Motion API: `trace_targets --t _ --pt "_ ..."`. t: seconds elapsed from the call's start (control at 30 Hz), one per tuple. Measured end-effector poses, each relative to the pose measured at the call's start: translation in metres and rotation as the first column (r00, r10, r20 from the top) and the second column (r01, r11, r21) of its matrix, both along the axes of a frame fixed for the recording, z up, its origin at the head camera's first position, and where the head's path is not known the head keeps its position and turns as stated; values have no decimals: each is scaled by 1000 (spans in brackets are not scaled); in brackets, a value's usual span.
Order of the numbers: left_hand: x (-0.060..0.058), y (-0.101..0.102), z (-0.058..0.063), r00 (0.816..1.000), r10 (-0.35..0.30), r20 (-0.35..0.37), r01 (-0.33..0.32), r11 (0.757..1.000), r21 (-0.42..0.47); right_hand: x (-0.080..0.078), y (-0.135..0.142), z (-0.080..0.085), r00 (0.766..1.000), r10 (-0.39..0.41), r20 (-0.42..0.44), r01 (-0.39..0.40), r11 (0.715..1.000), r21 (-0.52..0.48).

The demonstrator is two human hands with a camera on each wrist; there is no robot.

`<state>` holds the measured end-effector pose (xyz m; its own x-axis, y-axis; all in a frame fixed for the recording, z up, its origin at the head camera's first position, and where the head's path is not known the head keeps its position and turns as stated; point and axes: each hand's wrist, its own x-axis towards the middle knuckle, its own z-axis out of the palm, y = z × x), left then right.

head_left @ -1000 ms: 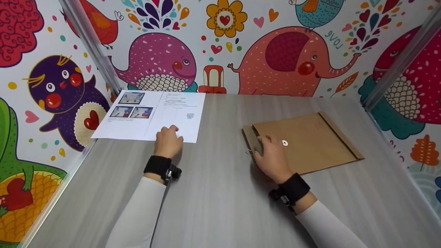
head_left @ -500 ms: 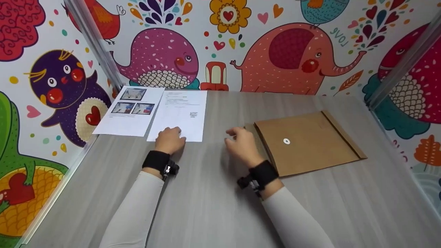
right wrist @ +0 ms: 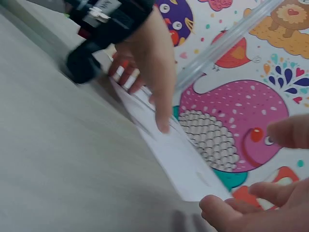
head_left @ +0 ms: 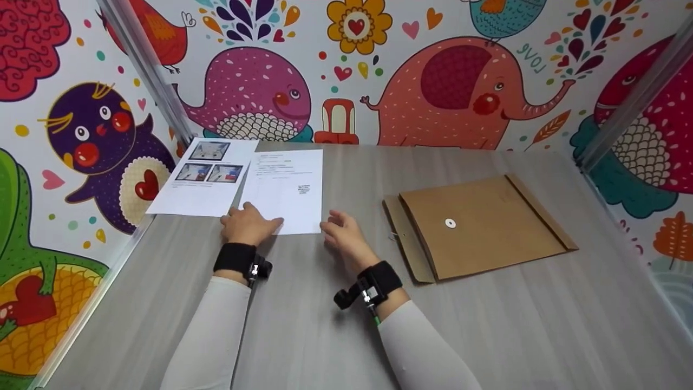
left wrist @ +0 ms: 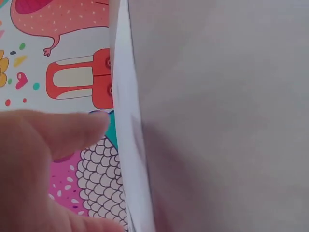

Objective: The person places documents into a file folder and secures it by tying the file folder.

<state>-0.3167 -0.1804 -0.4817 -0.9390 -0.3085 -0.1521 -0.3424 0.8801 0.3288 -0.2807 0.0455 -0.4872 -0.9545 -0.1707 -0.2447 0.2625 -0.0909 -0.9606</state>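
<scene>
Two printed sheets lie side by side on the table in the head view. The left sheet (head_left: 203, 197) carries photos, the right sheet (head_left: 292, 208) mostly text. My left hand (head_left: 246, 225) rests at the lower left of the right sheet, over the gap between the two. Its thumb (right wrist: 164, 118) lies along the paper in the right wrist view. My right hand (head_left: 346, 238) is beside the lower right corner of the same sheet, its fingers loosely bent and fingertips right at the paper's edge. In the left wrist view the paper (left wrist: 129, 121) shows nearly edge-on.
A brown paper document envelope (head_left: 487, 233) with a white button lies on the right of the wood-grain table (head_left: 303, 325), its flap (head_left: 409, 244) folded out to the left. Patterned walls (head_left: 346, 70) with metal posts (head_left: 143, 65) enclose the table's back and sides.
My right hand has left the envelope's flap and moved left to the right sheet. The right sheet has come apart from the left one and slid slightly nearer. My left hand has shifted left.
</scene>
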Motion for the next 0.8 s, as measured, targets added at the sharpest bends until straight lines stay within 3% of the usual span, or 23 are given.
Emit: trace_targets --t 0.2,0.5,0.63,0.8 --pt "1 -9 2 997 -68 30 67 998 21 1 -3 -6 1000 20 11 -18 986 -165" --pt "7 -17 8 986 -152 71 148 987 55 7 -18 -5 996 -39 79 50 988 -144" --pt "7 -15 9 986 -147 77 141 987 77 7 -23 -6 995 -60 85 73 985 -158" --pt "4 -9 8 993 -91 72 85 993 88 8 -24 -7 988 -114 104 127 984 -129"
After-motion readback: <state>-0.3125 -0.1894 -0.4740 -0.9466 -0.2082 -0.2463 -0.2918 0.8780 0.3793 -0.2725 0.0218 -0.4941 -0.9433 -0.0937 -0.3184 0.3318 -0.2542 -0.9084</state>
